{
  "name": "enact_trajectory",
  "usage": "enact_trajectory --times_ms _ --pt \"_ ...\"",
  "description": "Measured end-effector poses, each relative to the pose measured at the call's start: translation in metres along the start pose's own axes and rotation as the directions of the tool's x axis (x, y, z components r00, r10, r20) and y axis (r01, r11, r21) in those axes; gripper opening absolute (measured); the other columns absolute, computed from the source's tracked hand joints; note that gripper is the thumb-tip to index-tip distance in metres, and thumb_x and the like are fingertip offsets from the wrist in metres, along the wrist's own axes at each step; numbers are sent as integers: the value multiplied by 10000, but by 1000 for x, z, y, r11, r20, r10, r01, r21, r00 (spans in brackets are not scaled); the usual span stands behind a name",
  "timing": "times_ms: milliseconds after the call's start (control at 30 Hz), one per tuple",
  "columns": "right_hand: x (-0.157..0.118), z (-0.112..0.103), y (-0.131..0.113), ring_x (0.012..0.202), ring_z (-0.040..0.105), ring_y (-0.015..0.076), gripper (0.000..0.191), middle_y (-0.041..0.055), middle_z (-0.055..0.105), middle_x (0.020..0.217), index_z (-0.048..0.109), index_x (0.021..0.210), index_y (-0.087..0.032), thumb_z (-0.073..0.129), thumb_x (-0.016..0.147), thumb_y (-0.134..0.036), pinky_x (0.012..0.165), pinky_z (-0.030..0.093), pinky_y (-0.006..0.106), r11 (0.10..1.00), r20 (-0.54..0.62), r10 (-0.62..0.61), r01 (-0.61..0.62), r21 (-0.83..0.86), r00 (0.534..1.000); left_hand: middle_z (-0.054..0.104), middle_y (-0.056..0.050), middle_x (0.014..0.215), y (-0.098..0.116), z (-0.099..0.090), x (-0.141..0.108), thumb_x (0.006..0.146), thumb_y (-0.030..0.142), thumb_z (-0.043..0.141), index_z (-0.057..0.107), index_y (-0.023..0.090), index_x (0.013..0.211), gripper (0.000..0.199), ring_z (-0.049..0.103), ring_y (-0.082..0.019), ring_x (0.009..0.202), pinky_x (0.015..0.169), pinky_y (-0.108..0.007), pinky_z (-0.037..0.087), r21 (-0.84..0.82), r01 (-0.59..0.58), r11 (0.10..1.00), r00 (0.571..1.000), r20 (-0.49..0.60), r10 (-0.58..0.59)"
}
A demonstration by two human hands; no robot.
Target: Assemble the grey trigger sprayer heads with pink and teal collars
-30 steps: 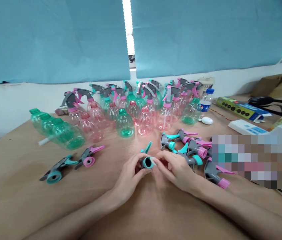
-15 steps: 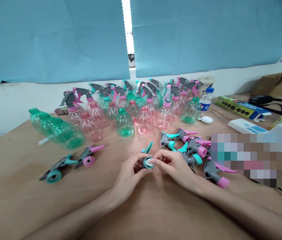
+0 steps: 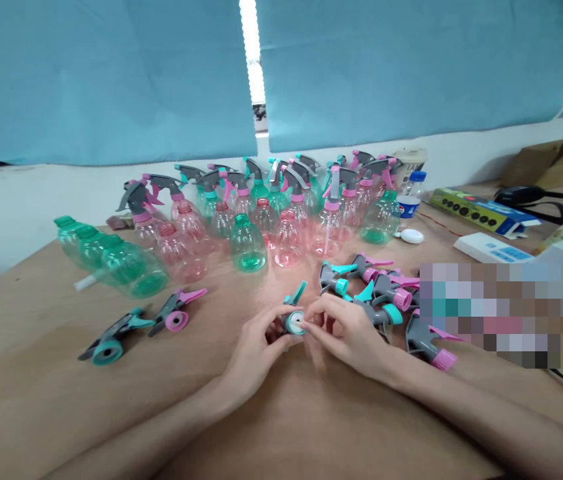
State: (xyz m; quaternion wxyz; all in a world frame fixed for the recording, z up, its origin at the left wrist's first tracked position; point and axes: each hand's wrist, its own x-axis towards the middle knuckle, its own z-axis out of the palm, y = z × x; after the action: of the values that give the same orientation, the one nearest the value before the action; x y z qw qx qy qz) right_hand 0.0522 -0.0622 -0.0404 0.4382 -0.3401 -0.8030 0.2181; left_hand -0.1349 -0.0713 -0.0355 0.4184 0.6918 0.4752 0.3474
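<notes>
My left hand [image 3: 261, 335] is closed around a grey trigger sprayer head [image 3: 290, 323] with a teal lever and collar, its open underside tilted towards me. Inside the collar lies a round white gasket [image 3: 296, 322] with a small dark centre. The thumb and forefinger of my right hand [image 3: 347, 333] pinch together at the gasket's right edge, touching it. Just beyond the right hand lie several loose sprayer heads [image 3: 388, 292] with pink or teal parts. Left of my left hand rest a teal sprayer head [image 3: 111, 340] and a pink sprayer head [image 3: 176, 315], collars facing me.
Pink and green bottles fill the back, many with sprayers fitted; an uncapped green bottle [image 3: 248, 245] stands in front. Green bottles [image 3: 131, 263] lie in a row at left. At right are a power-strip box [image 3: 478, 212], a white device [image 3: 494, 249] and a cardboard box [image 3: 551, 167].
The white gasket has gone from tilted to lying flatter in the teal collar, with more of its face showing. My right fingertips have shifted slightly to its edge; the left hand keeps its hold.
</notes>
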Motion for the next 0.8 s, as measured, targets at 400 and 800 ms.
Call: enact_trajectory --times_ms 400,800 --pt "1 -2 -2 677 543 137 95 18 566 761 558 890 -194 551 813 -140 593 432 235 992 7 -29 30 -125 1000 600 -20 1016 4 -3 -3 826 198 609 616 274 1146 330 507 -143 748 663 -249 413 154 -116 981 991 -48 125" --pt "-1 -3 -6 626 545 129 139 9 595 721 587 921 -188 553 796 -138 558 422 232 977 -4 -46 44 -209 999 582 -20 1069 5 -3 -7 857 174 582 587 327 1194 371 544 -191 952 832 -302 450 242 -200 950 976 -38 215"
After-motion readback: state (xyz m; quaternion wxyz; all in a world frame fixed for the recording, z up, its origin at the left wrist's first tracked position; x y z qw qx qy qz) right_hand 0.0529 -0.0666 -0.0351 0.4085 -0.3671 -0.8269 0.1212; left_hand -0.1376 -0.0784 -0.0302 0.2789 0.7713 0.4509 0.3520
